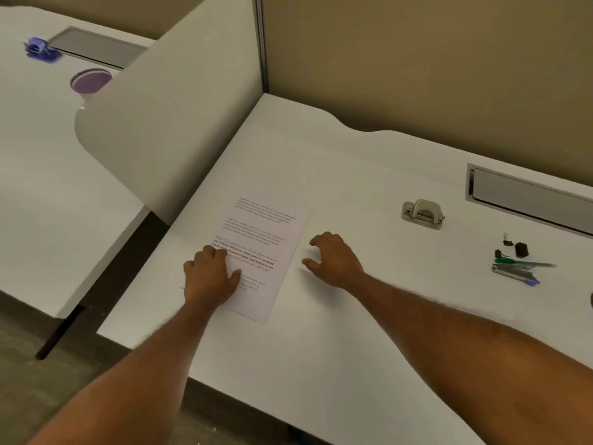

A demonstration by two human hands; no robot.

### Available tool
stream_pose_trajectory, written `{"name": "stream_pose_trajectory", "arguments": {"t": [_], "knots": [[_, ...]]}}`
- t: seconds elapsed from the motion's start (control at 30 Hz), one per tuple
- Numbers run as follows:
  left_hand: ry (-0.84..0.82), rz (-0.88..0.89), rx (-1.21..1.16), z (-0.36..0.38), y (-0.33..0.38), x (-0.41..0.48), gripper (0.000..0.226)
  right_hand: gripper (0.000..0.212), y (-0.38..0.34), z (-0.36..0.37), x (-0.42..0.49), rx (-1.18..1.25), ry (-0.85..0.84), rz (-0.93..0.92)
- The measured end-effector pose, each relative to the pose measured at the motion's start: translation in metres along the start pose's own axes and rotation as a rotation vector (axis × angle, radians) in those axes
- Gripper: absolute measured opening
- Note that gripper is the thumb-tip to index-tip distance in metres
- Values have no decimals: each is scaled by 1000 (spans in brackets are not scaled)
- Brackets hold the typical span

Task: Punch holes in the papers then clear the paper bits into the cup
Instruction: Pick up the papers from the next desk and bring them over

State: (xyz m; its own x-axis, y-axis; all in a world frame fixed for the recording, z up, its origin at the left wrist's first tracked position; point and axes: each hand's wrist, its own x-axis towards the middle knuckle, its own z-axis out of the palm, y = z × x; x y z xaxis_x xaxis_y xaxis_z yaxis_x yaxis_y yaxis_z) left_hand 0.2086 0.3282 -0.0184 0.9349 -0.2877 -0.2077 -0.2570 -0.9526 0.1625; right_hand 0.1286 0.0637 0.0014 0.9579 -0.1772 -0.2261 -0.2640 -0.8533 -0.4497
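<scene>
A printed sheet of paper lies flat on the white desk, turned slightly clockwise. My left hand presses down on the sheet's lower left part, fingers spread on it. Just right of the sheet, my right hand hovers with curled, parted fingers and holds nothing. A silver hole punch stands on the desk further right and back, well apart from both hands. A purple cup sits on the neighbouring desk at the far left, behind a white divider panel.
Pens, a stapler and binder clips lie in a cluster at the right. A metal cable tray lid is set into the desk at the back right. A purple object rests on the left desk. Beige partition walls close the back.
</scene>
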Motion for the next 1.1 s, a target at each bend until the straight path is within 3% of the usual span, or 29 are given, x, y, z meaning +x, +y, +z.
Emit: {"name": "stream_pose_trajectory", "arguments": {"t": [0.23,0.43,0.6,1.1], "knots": [[87,-72,-116,-13,-9,34,52,51,-13,-9,60,-35,-20,-25],[-19,-229,-157,-15,-19,59,79,57,-17,-20,113,-81,11,-25],[-13,-216,-160,-5,-17,59,98,70,-15,-24,147,-70,-26,54],[26,-229,-258,8,-8,54,94,75,-15,-7,166,-10,-121,137]]}}
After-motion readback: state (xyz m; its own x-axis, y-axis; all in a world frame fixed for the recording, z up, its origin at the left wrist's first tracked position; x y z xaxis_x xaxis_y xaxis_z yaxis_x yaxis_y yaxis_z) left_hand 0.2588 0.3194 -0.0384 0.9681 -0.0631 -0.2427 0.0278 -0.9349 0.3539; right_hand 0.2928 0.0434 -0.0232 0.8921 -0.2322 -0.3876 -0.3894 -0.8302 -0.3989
